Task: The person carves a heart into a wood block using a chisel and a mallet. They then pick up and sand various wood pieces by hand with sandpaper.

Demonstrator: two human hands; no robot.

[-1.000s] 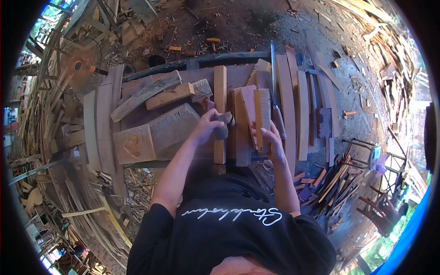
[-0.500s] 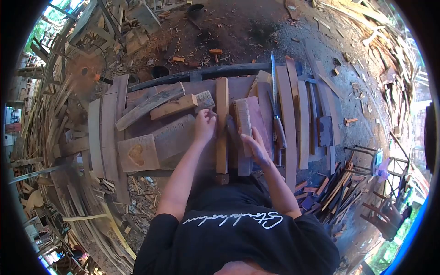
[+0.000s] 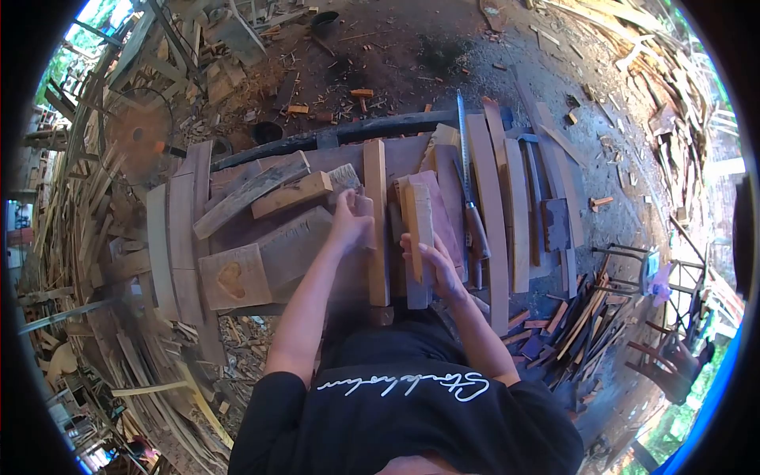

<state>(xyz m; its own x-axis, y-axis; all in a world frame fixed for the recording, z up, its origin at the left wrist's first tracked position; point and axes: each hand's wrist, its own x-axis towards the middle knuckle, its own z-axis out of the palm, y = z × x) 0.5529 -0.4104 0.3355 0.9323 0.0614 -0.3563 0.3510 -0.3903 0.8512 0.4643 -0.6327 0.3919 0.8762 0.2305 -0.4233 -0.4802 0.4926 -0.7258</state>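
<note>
My right hand is closed around the lower part of a wooden block, with the thumb across its face. The block is held lengthwise above the bench, its far end pointing away from me. My left hand is closed, fingers bent, just left of a long upright-lying wooden bar. What its fingertips hold, if anything, I cannot make out. Beyond them lies a short rough grey block. Left of that is a yellowish wood block.
A handsaw lies right of my right hand, beside long planks. A board with a heart-shaped mark rests at the bench's left. A fan stands at the far left. Scrap wood is heaped on the floor at right.
The block in my right hand has turned, showing a smoother side face. My left hand's fingers have shifted and curled differently beside the bar. The whole view has moved slightly.
</note>
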